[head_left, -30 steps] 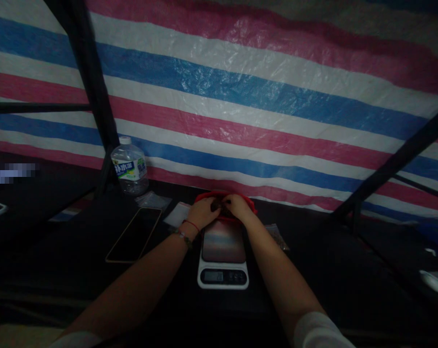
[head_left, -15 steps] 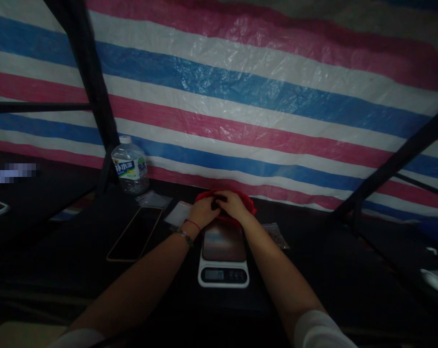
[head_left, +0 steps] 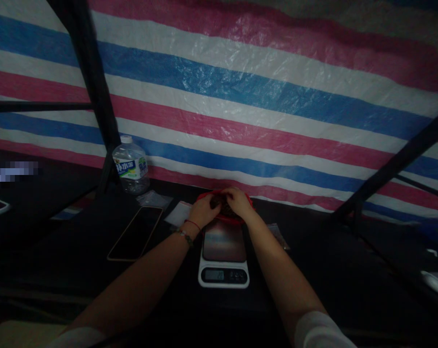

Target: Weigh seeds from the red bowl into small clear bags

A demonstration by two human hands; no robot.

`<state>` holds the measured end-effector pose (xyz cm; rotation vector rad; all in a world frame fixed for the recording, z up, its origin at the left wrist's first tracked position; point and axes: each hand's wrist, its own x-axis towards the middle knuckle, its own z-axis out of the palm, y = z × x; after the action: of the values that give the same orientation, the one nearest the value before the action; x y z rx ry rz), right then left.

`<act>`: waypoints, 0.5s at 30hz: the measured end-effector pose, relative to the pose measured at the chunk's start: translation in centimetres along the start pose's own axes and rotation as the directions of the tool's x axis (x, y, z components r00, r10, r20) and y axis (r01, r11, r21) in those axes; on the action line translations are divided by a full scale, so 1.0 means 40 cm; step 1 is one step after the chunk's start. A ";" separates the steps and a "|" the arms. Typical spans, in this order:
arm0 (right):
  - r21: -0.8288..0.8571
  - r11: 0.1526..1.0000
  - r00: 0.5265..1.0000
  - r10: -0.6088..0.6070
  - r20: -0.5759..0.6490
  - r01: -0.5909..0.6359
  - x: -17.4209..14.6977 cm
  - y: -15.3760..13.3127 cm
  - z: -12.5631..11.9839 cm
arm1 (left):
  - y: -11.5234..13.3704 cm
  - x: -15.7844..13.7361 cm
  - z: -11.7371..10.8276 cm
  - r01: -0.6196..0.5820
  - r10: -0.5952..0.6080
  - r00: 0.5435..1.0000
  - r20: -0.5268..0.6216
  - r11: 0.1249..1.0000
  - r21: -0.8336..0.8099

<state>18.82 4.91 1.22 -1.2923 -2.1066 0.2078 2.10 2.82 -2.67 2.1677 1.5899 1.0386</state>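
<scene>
A red bag or bowl-shaped holder, crinkled like plastic, lies just behind the kitchen scale, with small brown bits showing inside it. My left hand is closed at its left rim, thumb toward the middle, fingertips partly hidden. My right hand has its fingers pinched together at the far right rim, and the palm rests against the red edge. The digital kitchen scale has a white body, a bare metal plate in front and a lit display.
Left of the scale lie a phone, a white packet and clear plastic bags. A large clear bottle stands by the black frame post. A small bag of brown bits lies right of my forearm. Striped sheeting hangs behind.
My hands have moved apart, the right one up and outward. The red holder's mouth shows wider and more of the brown bits are visible.
</scene>
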 end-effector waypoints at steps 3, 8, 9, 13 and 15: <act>-0.139 0.984 0.989 0.121 0.081 -0.109 -0.004 0.012 0.001 | 0.006 -0.003 -0.007 0.004 -0.007 0.997 -0.077 0.999 -0.039; -0.177 0.972 0.959 0.190 0.209 -0.154 -0.010 0.022 0.014 | 0.011 -0.006 -0.013 0.028 -0.027 0.999 -0.020 0.999 0.034; -0.181 0.972 0.958 0.189 0.217 -0.151 -0.010 0.022 0.015 | 0.011 -0.006 -0.013 0.024 -0.024 1.000 0.001 0.998 0.052; -0.151 0.982 0.962 0.143 0.233 -0.110 -0.013 0.022 0.016 | 0.006 -0.004 -0.008 0.002 -0.006 0.999 0.042 0.996 0.091; -0.130 0.988 0.955 0.115 0.272 -0.082 -0.018 0.023 0.018 | 0.000 -0.002 -0.003 -0.023 0.019 0.999 0.047 0.996 0.086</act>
<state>19.29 4.92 -0.05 -1.5145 -2.3211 0.3303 1.99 2.73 -2.60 2.2525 1.6225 0.9346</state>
